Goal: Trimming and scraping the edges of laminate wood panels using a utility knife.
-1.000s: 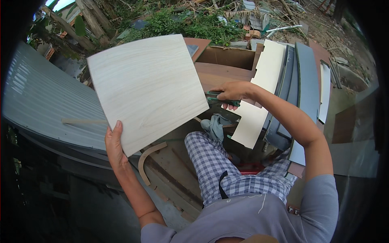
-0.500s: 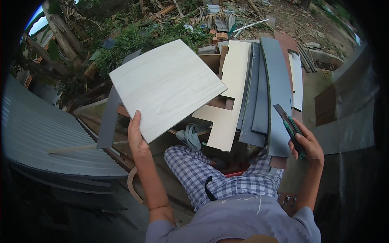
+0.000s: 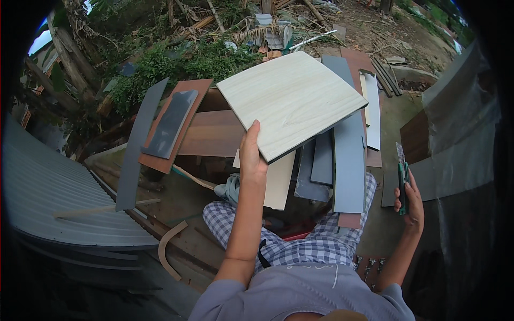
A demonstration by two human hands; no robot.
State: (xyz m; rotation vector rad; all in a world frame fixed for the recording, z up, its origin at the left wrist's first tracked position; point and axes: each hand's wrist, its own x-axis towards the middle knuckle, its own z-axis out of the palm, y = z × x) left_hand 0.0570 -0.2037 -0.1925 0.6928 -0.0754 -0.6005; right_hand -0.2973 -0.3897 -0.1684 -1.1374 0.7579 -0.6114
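My left hand [image 3: 252, 152] grips the near left corner of a pale wood-grain board [image 3: 294, 101], thumb on its top face. The board is raised and tilted above the stacked panels, covering part of them. On the right, my right hand [image 3: 409, 200] is closed round a utility knife [image 3: 403, 187] with a dark and green handle, its blade out and pointing up, apart from the board. Beneath the board lie a cream panel [image 3: 279, 187] and a long grey-blue panel [image 3: 349, 160] that reaches toward my right knee.
Left of the stack, a dark grey strip [image 3: 136, 150] stands beside a brown board [image 3: 182, 99] with a dark sheet on it. Corrugated metal [image 3: 59, 182] fills the left side. A curved wooden piece [image 3: 165, 249] lies below. Clear plastic sheeting [image 3: 460, 139] hangs at right.
The pale board has moved to the right in my left hand, uncovering the brown board at left. My right hand has shifted slightly right and lower, with the knife turned more upright.
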